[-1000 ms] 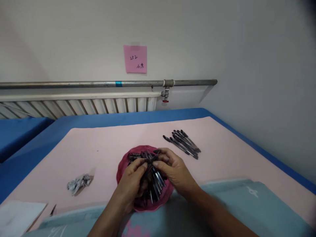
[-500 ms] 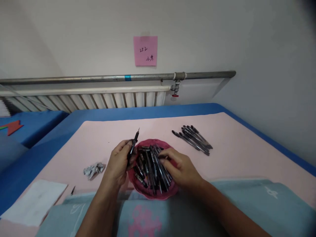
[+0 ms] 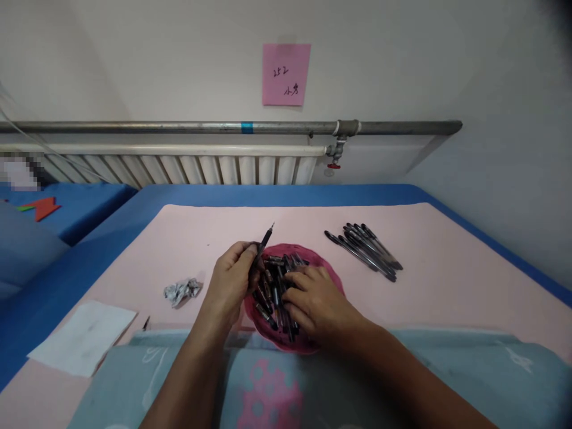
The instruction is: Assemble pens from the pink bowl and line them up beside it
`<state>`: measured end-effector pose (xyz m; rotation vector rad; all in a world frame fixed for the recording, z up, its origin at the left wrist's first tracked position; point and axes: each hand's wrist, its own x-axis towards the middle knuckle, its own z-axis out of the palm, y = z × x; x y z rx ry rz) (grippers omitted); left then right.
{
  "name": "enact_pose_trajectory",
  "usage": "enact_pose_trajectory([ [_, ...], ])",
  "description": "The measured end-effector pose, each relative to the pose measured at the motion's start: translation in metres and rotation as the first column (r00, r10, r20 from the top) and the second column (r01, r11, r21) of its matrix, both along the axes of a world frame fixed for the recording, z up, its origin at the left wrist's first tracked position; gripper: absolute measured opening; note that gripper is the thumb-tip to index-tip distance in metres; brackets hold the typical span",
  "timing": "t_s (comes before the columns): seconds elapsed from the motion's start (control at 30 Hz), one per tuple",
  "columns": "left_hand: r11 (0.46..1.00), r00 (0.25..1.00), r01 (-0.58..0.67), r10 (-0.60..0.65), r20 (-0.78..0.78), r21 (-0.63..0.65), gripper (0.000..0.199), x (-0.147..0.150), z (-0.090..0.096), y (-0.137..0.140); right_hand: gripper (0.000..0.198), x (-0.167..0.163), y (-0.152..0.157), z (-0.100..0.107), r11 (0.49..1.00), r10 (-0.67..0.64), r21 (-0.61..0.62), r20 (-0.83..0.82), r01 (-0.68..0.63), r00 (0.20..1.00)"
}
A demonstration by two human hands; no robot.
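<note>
In my left hand [image 3: 233,275] is an uncapped black pen [image 3: 264,239], gripped between thumb and fingers with its bare tip pointing up and away to the right. My right hand [image 3: 318,298] reaches over the pink basket [image 3: 336,275], its fingers apart and bent down onto the pens inside. Black pen caps [image 3: 267,316] and several clear-barrelled pens [image 3: 286,325] fill the basket; some are hidden under my right hand. Beyond it to the right, a pile of capped pens [image 3: 366,250] lies on the pink table cover.
Crumpled paper [image 3: 182,292], a white sheet [image 3: 84,336] and a small dark piece [image 3: 146,323] lie on the left. A blue-grey cloth [image 3: 447,369] covers the near edge. A radiator [image 3: 223,170] and a metal pipe [image 3: 179,127] run along the wall.
My right hand has shifted left and spread across the pens in the basket, covering more of them. The left hand still holds the pen. The whole view has shifted slightly.
</note>
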<state>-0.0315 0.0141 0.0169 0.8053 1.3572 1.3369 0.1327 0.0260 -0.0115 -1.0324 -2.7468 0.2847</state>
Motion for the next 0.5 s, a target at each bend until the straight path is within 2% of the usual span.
enact_pose_trajectory([
  [0.2,1.0,1.0,0.01,-0.01,0.013,0.016,0.012,0.0,-0.004,0.003,0.02,-0.016,-0.001,-0.001,0.999,0.051,0.009,0.053,-0.051,0.997],
  [0.5,0.997,0.998,0.054,-0.053,-0.02,0.05,0.017,0.001,-0.007,0.002,0.026,-0.028,-0.002,-0.007,0.998,0.01,0.059,0.114,-0.017,0.993],
])
